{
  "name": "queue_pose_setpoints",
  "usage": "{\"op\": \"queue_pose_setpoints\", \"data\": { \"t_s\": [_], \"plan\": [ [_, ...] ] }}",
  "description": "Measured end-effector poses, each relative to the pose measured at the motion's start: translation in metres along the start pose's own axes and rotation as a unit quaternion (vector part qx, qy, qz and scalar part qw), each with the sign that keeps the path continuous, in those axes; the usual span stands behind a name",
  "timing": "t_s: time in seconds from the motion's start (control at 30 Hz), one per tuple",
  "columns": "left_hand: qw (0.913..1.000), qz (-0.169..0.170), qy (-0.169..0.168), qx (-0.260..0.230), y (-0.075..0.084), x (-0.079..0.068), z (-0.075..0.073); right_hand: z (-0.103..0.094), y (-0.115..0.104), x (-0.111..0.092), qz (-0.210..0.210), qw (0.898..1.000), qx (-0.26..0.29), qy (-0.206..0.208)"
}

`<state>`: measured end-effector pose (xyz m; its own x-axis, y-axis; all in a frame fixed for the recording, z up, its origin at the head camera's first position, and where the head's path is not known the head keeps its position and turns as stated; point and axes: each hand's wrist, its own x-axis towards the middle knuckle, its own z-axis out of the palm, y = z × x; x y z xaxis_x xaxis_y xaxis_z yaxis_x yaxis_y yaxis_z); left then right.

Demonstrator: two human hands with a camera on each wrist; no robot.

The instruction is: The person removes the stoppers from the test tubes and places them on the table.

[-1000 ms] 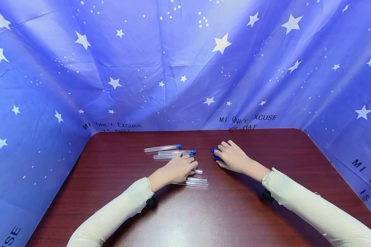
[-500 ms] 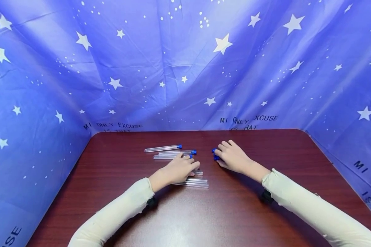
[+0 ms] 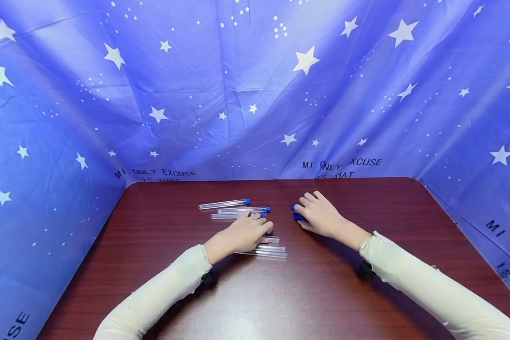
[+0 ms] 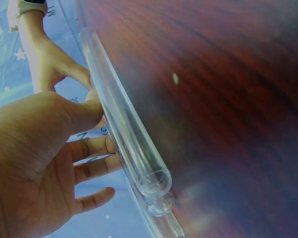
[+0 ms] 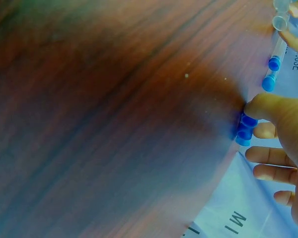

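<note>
My left hand reaches over the clear uncapped test tubes, its thumb and index finger at the open end of one test tube. Nearer me lie more uncapped test tubes, side by side; the left wrist view shows a rounded tube end close up, with the thumb behind it. At the right, the thumb and index finger of my right hand pinch among small blue caps. Part of these caps is hidden behind the fingers in the head view.
Beyond my left hand lie several test tubes with blue caps on, pointing right. A dark red wooden table carries everything. A blue curtain with stars stands along its far edge and sides.
The uncapped test tube by my left thumb has shifted slightly toward me, closer to the nearer tubes. My left index finger has moved a little; my right hand has stayed almost still at the caps.
</note>
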<state>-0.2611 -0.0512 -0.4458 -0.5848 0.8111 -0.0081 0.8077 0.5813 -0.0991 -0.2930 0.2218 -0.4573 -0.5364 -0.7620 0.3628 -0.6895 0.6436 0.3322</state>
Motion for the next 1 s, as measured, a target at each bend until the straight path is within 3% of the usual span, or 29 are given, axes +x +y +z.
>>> {"op": "queue_pose_setpoints", "data": {
  "t_s": [0.53,0.77,1.0],
  "plan": [
    [0.9997,-0.012,-0.001,-0.02,-0.002,0.0,-0.002,-0.006,0.001,0.005,-0.001,1.0,0.01,0.002],
    [0.9975,-0.029,0.06,-0.024,-0.012,-0.007,-0.011,-0.016,-0.001,0.023,0.047,0.995,0.091,0.009],
    [0.9885,-0.06,0.132,0.043,-0.034,-0.014,-0.013,-0.02,-0.015,0.052,0.072,0.984,0.163,-0.02]
  ]
}}
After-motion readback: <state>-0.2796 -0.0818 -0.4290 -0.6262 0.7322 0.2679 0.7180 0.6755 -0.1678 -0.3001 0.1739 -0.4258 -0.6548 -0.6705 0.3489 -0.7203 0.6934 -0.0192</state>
